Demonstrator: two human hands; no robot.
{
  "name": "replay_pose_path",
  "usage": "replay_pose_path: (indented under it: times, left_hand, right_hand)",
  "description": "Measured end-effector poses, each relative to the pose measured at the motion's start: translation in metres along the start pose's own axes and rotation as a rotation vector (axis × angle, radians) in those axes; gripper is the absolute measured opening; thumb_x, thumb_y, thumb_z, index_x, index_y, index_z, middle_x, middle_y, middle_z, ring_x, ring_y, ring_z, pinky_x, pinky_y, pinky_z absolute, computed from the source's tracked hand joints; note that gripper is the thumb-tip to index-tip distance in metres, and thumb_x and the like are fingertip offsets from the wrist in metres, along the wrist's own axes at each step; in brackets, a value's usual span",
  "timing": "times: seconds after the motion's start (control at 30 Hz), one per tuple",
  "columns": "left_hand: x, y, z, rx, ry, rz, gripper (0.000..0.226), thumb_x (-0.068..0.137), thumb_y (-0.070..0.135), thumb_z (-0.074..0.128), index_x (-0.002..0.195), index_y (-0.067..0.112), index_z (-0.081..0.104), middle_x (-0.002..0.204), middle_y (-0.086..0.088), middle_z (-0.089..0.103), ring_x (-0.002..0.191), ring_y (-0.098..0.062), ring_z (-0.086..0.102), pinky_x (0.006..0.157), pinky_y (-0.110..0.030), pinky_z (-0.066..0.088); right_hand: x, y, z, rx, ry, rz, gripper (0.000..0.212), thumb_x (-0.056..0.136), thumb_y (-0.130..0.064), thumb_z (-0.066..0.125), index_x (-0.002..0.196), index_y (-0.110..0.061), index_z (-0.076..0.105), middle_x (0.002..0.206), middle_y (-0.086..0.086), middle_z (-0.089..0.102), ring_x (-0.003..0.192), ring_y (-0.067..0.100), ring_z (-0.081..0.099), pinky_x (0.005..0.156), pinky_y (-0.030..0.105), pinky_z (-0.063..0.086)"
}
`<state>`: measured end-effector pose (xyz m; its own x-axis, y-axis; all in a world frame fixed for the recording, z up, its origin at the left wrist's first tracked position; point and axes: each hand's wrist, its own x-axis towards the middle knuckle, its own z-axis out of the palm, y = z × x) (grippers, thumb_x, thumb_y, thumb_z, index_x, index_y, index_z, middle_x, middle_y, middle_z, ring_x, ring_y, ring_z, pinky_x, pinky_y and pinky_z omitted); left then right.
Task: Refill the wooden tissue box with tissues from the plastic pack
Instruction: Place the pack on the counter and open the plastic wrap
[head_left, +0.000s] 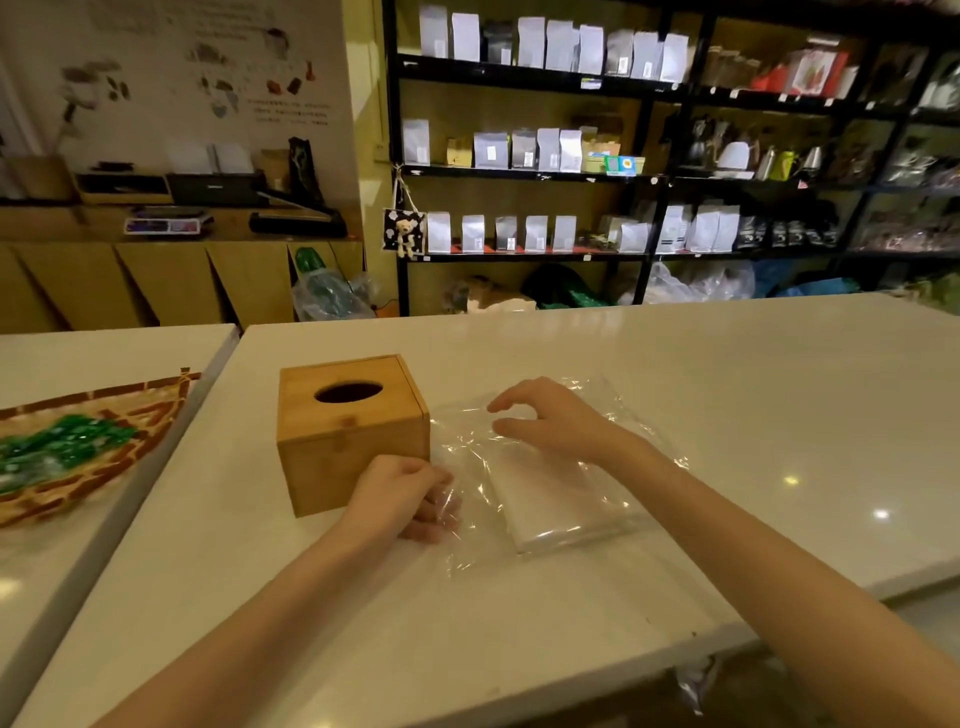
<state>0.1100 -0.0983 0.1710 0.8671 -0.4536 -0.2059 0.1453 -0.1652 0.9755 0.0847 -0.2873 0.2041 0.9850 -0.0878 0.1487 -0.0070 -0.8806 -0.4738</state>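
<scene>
The wooden tissue box (351, 431) stands on the white counter (727, 415), lid closed, its oval slot dark and showing no tissue. Just right of it lies the clear plastic pack (550, 499) with a white stack of tissues (561, 504) inside. My left hand (405, 496) pinches the pack's loose left edge beside the box's front corner. My right hand (550, 418) hovers over the pack's far end, fingers curled and apart, holding nothing that I can see.
A woven basket (78, 457) with green wrapped items sits on the neighbouring counter at left, across a narrow gap. Dark shelves of white bags (545, 150) stand behind. The counter's near edge runs at lower right.
</scene>
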Motion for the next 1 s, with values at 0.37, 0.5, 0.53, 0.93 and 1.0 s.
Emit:
replay_pose_path:
  times: [0.37,0.5,0.53,0.93,1.0]
  left_hand:
    - [-0.003,-0.005,-0.003,-0.012,-0.005,0.050,0.014,0.085,0.008,0.059,0.091,-0.002,0.068,0.072,-0.012,0.070,0.051,-0.015,0.067,0.038,-0.019,0.048]
    - [-0.006,-0.001,-0.003,-0.020,0.010,0.043,0.016,0.085,0.013,0.060,0.084,0.000,0.069,0.072,-0.013,0.069,0.050,-0.016,0.063,0.037,-0.020,0.047]
    - [-0.007,0.000,-0.003,-0.006,0.027,0.049,0.019,0.086,0.017,0.060,0.084,0.000,0.069,0.073,-0.015,0.069,0.050,-0.017,0.064,0.037,-0.020,0.046]
    - [-0.009,0.048,0.016,-0.123,-0.318,0.077,0.041,0.092,0.043,0.034,0.103,0.016,0.063,0.098,-0.008,0.074,0.092,-0.025,0.070,0.077,-0.034,0.054]
    - [-0.003,0.052,0.016,-0.062,-0.330,0.106,0.028,0.092,0.033,0.044,0.101,0.017,0.064,0.099,-0.005,0.075,0.094,-0.022,0.070,0.077,-0.030,0.055]
  right_hand:
    - [0.011,-0.004,0.024,0.231,-0.003,0.018,0.008,0.076,-0.017,0.069,0.082,-0.012,0.072,0.079,0.002,0.070,0.070,0.010,0.061,0.068,0.025,0.049]
    - [0.008,-0.003,0.007,0.482,0.061,-0.005,0.005,0.075,-0.011,0.073,0.074,-0.015,0.071,0.074,-0.004,0.068,0.065,-0.002,0.062,0.066,0.009,0.048]
    - [0.005,-0.003,0.001,0.532,0.076,-0.019,0.005,0.076,-0.011,0.073,0.075,-0.015,0.072,0.075,-0.003,0.069,0.065,-0.003,0.063,0.067,0.008,0.049]
    - [-0.010,0.003,-0.035,0.494,0.071,-0.059,0.016,0.089,-0.024,0.056,0.093,-0.020,0.071,0.076,-0.005,0.069,0.072,-0.002,0.063,0.072,0.004,0.046]
    - [-0.008,0.013,-0.039,0.466,0.060,-0.010,0.030,0.096,-0.021,0.039,0.100,-0.017,0.069,0.088,0.003,0.071,0.080,-0.003,0.062,0.077,0.008,0.041]
